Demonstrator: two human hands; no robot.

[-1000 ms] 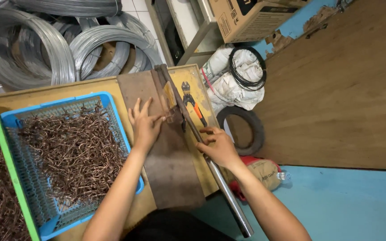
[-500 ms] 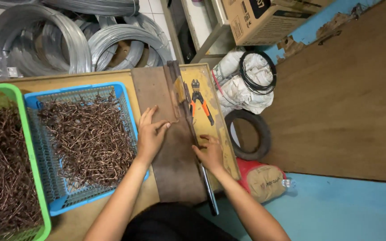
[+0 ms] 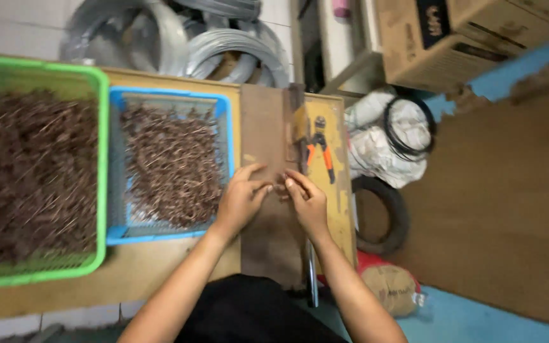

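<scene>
- A small brown piece point(image 3: 281, 185) sits between the fingertips of both hands, over the dark brown plate point(image 3: 268, 127) that runs down the middle of the workbench point(image 3: 160, 273); the frame is blurred, so its exact shape cannot be told.
- The left hand point(image 3: 241, 198) lies on the plate with its fingers stretched toward the piece, thumb and forefinger drawn narrow around it.
- The right hand point(image 3: 306, 202) meets it from the other side, fingers curled in and tips pressed close to the same piece; whether it truly pinches the piece or only touches it cannot be told.
- A long metal bar point(image 3: 311, 279) runs along the plate's right edge, passing under the right wrist and past the bench's near edge.
- Just beyond the right hand, orange-handled pliers point(image 3: 321, 149) lie on the yellow board point(image 3: 338, 209).
- Left of the plate stands a blue basket point(image 3: 160, 96) filled with short rusty-brown wire pieces point(image 3: 173, 165).
- Further left, touching it, is a green basket point(image 3: 100, 159) holding more of the same.
- Coils of grey wire point(image 3: 223, 51) rest behind the bench.
- On the floor to the right are a white sack point(image 3: 376, 146) bearing a black ring, a dark tyre-like ring point(image 3: 398, 216), and cardboard boxes point(image 3: 427, 44).
</scene>
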